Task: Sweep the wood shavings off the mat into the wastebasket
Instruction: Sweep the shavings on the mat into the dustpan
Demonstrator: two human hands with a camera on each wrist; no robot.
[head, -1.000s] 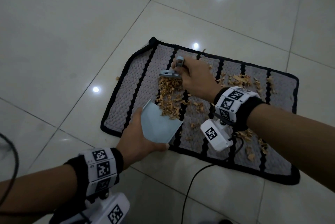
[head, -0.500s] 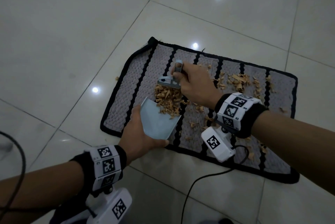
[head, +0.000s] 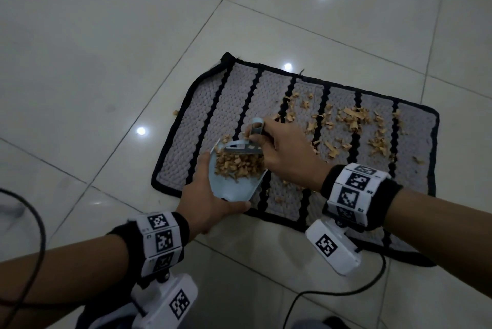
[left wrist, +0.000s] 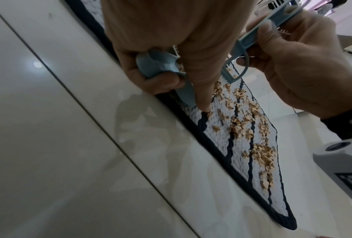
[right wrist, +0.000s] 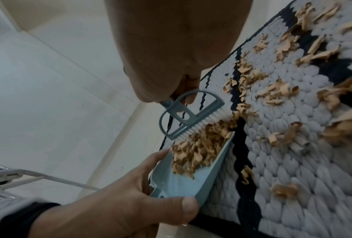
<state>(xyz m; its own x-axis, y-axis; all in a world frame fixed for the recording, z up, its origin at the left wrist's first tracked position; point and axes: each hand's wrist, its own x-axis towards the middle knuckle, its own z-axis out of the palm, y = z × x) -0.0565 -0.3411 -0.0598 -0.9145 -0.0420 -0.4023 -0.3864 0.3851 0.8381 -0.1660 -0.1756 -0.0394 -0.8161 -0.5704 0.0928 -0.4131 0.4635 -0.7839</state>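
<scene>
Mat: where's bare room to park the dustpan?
Free: the mat's far-left stripes, between the black border and the brush. Crowded: scattered wood shavings across the middle and right stripes; the left hand and right hand fill the near-left corner, around the dustpan.

The floor [head: 101, 43] is pale glossy tile, mirroring ceiling lights. The mat [head: 231, 105] is thick woven cloth, knobbly and matt, grey with black braided stripes and edging. The wood shavings [head: 351, 118] are thin, curled, dry tan flakes. The dustpan [right wrist: 183, 185] is smooth pale-blue plastic with a faint sheen. The brush [right wrist: 183, 112] has a matt blue-grey plastic frame and fine white bristles.
</scene>
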